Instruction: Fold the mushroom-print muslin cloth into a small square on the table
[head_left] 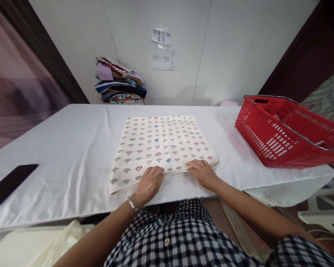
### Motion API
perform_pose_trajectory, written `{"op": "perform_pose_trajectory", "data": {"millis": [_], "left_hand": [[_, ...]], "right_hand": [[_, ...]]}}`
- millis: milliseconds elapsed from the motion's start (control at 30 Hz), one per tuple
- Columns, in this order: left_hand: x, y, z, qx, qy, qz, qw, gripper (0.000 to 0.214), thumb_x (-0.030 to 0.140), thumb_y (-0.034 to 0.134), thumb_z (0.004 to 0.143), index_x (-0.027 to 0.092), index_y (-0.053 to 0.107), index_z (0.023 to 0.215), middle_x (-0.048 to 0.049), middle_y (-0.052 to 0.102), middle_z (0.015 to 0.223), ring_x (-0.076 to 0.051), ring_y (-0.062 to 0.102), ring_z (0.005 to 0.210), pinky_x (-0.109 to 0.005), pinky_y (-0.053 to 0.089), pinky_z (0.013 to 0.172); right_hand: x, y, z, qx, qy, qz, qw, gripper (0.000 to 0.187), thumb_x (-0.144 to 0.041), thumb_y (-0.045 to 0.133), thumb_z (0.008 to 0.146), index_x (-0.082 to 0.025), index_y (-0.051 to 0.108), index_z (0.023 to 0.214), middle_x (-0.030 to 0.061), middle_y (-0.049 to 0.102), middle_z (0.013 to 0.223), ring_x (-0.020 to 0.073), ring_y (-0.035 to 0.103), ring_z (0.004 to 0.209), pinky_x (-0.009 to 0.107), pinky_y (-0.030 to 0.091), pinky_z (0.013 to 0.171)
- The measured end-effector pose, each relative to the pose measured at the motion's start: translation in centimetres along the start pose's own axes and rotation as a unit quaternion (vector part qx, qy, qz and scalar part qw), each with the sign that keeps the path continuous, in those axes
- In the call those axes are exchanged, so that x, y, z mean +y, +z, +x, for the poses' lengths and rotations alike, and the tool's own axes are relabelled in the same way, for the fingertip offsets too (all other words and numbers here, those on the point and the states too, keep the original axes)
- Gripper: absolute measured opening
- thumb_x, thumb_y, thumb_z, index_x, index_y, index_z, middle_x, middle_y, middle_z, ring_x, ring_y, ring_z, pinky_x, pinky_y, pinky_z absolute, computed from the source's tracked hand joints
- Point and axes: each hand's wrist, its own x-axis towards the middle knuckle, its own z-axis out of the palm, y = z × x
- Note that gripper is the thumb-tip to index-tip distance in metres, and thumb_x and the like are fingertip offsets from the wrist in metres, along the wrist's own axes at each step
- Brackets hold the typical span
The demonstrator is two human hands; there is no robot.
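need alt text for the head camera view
Two bare hands, left and right, rest on the near edge of a folded mushroom-print cloth on a white-covered table, with a red basket to the right and a dark phone-like slab to the left.

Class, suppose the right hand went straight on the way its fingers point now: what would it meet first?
The right hand would first meet the mushroom-print cloth, whose near edge its fingers appear to touch. Whether they would slide over it or push into it is unclear.
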Motion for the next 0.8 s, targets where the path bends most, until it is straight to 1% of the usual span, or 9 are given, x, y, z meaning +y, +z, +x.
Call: {"op": "perform_pose_trajectory", "data": {"millis": [100, 300, 500, 600, 667, 733, 800], "left_hand": [[0.1, 0.0, 0.0, -0.012, 0.004, -0.003, 1.0, 0.024, 0.015, 0.038, 0.089, 0.017, 0.058, 0.074, -0.0055, 0.058, 0.093, -0.019, 0.048, 0.087, -0.035, 0.039, 0.076], [0.1, 0.3, -0.1, -0.026, 0.021, -0.017, 0.999, 0.023, 0.014, 0.039, 0.089, 0.017, 0.057, 0.074, -0.0053, 0.057, 0.084, -0.018, 0.047, 0.083, -0.035, 0.039, 0.074], [0.1, 0.7, -0.4, -0.006, 0.025, -0.026, 0.999, 0.022, 0.013, 0.04, 0.088, 0.017, 0.056, 0.074, -0.0049, 0.058, 0.083, -0.018, 0.047, 0.083, -0.033, 0.039, 0.073], [-0.4, 0.4, 0.2, 0.0, 0.026, -0.02, 0.999, 0.023, 0.013, 0.04, 0.088, 0.017, 0.056, 0.073, -0.0046, 0.059, 0.081, -0.018, 0.049, 0.082, -0.033, 0.039, 0.073], [-1.0, -0.1, 1.0, 0.021, 0.013, -0.009, 1.0, 0.022, 0.014, 0.04, 0.088, 0.017, 0.056, 0.074, -0.0049, 0.059, 0.082, -0.019, 0.049, 0.083, -0.034, 0.039, 0.073], [-1.4, -0.5, 1.8, 0.052, -0.014, 0.006, 0.999, 0.019, 0.016, 0.042, 0.088, 0.017, 0.058, 0.078, -0.0056, 0.061, 0.087, -0.02, 0.05, 0.086, -0.036, 0.038, 0.074], [-1.6, -0.7, 2.2, 0.053, -0.018, 0.012, 0.998, 0.019, 0.016, 0.042, 0.088, 0.017, 0.058, 0.078, -0.006, 0.06, 0.087, -0.02, 0.05, 0.086, -0.036, 0.038, 0.074]], "right_hand": [[0.1, 0.2, -0.2, -0.017, -0.008, 0.009, 1.0, 0.021, -0.01, 0.041, 0.089, -0.017, 0.061, 0.091, 0.0086, 0.058, 0.114, 0.0214, 0.047, 0.1, 0.035, 0.035, 0.076], [0.3, 0.4, -0.2, -0.027, -0.021, 0.013, 0.999, 0.02, -0.011, 0.041, 0.089, -0.017, 0.06, 0.093, 0.008, 0.061, 0.103, 0.0193, 0.049, 0.087, 0.033, 0.034, 0.072], [0.5, 1.4, -0.4, -0.027, -0.016, 0.0, 1.0, 0.022, -0.012, 0.04, 0.09, -0.017, 0.06, 0.097, 0.0071, 0.062, 0.1, 0.0192, 0.05, 0.085, 0.032, 0.035, 0.071], [1.0, 1.2, 0.2, -0.026, -0.025, 0.007, 0.999, 0.022, -0.013, 0.038, 0.091, -0.017, 0.059, 0.097, 0.0071, 0.063, 0.097, 0.0188, 0.05, 0.084, 0.032, 0.035, 0.071], [1.5, 0.5, 1.0, -0.007, -0.026, 0.009, 1.0, 0.024, -0.013, 0.037, 0.092, -0.016, 0.059, 0.097, 0.0077, 0.063, 0.098, 0.019, 0.05, 0.087, 0.032, 0.035, 0.072], [2.0, -0.2, 1.9, 0.034, -0.004, 0.002, 0.999, 0.025, -0.012, 0.035, 0.092, -0.016, 0.059, 0.098, 0.0098, 0.06, 0.106, 0.0206, 0.048, 0.096, 0.034, 0.035, 0.077], [2.1, -0.7, 2.5, 0.059, 0.0, -0.006, 0.998, 0.025, -0.012, 0.034, 0.092, -0.015, 0.059, 0.097, 0.0111, 0.057, 0.113, 0.022, 0.045, 0.103, 0.036, 0.034, 0.081]]}}
